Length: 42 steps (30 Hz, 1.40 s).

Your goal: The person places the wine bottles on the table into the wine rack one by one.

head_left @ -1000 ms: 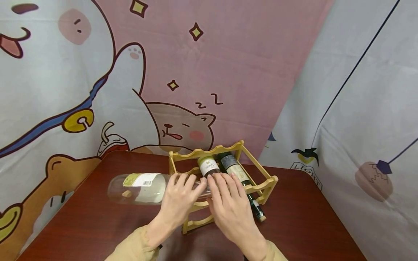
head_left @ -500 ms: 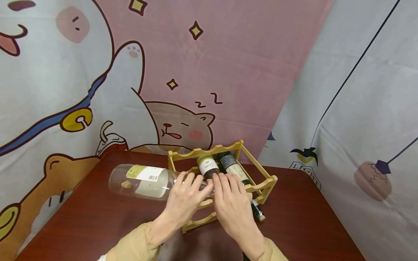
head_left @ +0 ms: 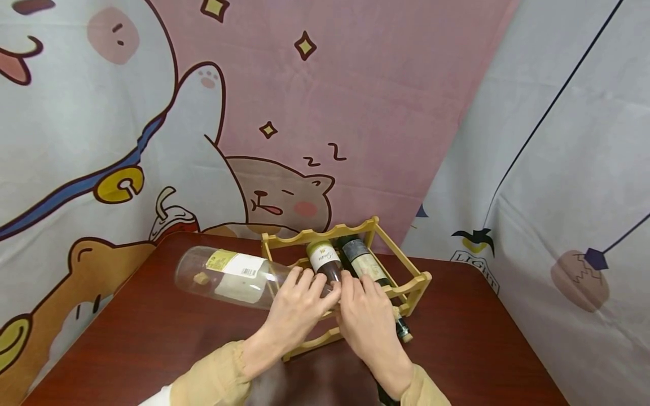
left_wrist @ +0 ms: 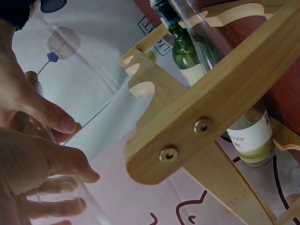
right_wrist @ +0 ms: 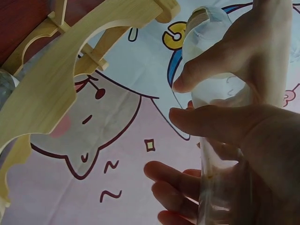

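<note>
A clear glass wine bottle [head_left: 236,276] with a white and yellow-green label is held sideways above the front left of a small wooden wine rack [head_left: 418,282]. Its base points left. My left hand [head_left: 299,301] grips it where the body narrows to the neck. Beside it, my right hand [head_left: 368,318] curls round the neck, and its fingers hide the mouth end in the head view. A cork [left_wrist: 32,77] shows at the neck's end in the left wrist view. Behind the hands, a bottle with a white label [head_left: 325,256] and a dark bottle [head_left: 363,260] lie in the rack.
The rack stands on a dark red wooden table [head_left: 487,338], with scalloped rails on two levels. A corked bottle neck [head_left: 403,327] sticks out at its front right. A cartoon-printed cloth [head_left: 381,113] hangs close behind the table.
The bottle has tilted, its base end moving up and slightly right in the head view. Both hands have shifted a little to the right with it, keeping their grip.
</note>
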{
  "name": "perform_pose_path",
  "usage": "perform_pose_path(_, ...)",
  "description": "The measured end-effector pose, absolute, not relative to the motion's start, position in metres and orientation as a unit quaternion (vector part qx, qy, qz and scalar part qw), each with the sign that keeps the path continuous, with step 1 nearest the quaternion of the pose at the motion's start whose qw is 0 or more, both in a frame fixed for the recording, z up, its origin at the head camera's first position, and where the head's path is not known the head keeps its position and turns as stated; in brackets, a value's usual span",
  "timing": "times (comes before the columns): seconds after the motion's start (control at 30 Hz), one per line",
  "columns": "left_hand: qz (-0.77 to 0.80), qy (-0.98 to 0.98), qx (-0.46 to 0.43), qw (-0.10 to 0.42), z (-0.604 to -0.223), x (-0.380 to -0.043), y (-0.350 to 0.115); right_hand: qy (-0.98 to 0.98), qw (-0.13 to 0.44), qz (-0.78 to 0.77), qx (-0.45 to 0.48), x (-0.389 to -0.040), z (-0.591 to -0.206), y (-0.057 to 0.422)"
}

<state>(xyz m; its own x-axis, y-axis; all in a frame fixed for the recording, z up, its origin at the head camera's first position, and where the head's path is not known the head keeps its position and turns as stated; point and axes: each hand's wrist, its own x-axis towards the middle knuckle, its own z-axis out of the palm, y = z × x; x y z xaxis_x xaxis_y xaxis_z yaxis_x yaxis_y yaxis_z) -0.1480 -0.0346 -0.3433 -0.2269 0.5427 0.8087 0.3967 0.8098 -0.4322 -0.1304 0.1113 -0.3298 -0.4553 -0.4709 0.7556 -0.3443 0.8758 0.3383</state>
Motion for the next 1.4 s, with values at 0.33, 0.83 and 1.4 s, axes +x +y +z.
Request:
perform_pose_path(0.33,0.08,-0.778,-0.313,0.538,-0.344,-0.15,-0.03,-0.866,0.458,-0.054,0.191,-0.136,-0.339,0.115)
perform_pose_path(0.83,0.121,-0.759,-0.337,0.544,-0.348,-0.154,-0.026,-0.856,0.476,-0.045,0.194,-0.14,-0.347,0.128)
perform_pose_path(1.4,0.149,-0.77,-0.355,0.508,-0.342,-0.144,-0.049,-0.861,0.477,-0.035,0.174,-0.138,-0.346,0.158)
